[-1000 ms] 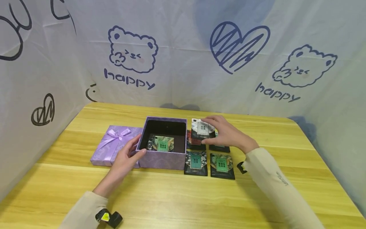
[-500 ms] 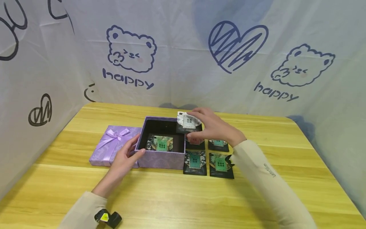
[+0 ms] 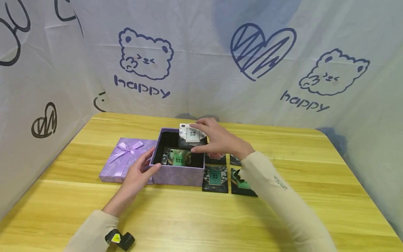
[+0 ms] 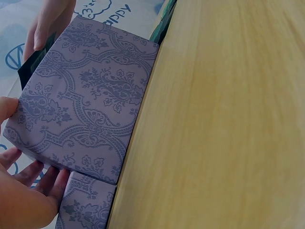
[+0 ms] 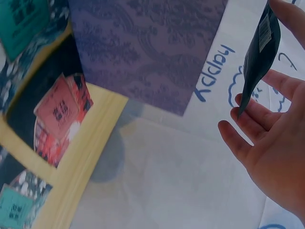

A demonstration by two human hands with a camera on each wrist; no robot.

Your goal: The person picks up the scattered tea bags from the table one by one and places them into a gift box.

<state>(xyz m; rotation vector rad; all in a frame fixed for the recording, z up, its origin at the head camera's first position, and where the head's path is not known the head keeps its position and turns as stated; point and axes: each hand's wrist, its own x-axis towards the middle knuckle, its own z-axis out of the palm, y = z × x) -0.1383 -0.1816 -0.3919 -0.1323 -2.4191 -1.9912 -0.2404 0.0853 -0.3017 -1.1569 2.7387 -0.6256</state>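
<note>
My left hand (image 3: 136, 173) holds the front left corner of an open purple gift box (image 3: 179, 176). In the left wrist view, its thumb is at the top edge and its fingers lie along the side of the patterned box (image 4: 90, 100). A white-and-black tea sachet (image 3: 192, 134) is pinched between the thumb and fingers of my right hand (image 3: 218, 140), over the back right part of the box. The right wrist view shows this sachet (image 5: 261, 52) nearly edge-on. Inside the box lies a green-labelled sachet (image 3: 178, 158), with another partly under it.
Left of the box lies its purple lid (image 3: 110, 169) with a ribbon bow. On the right are a red sachet (image 3: 215, 158), a teal-labelled sachet (image 3: 215, 175), a green-labelled sachet (image 3: 245, 189) and another sachet (image 3: 234, 160) partly behind the right arm. A white curtain (image 3: 201, 63) hangs behind the table.
My right hand has carried the white-and-black sachet leftward, from above the sachets on the table to over the box. My left hand has stayed at the box corner.
</note>
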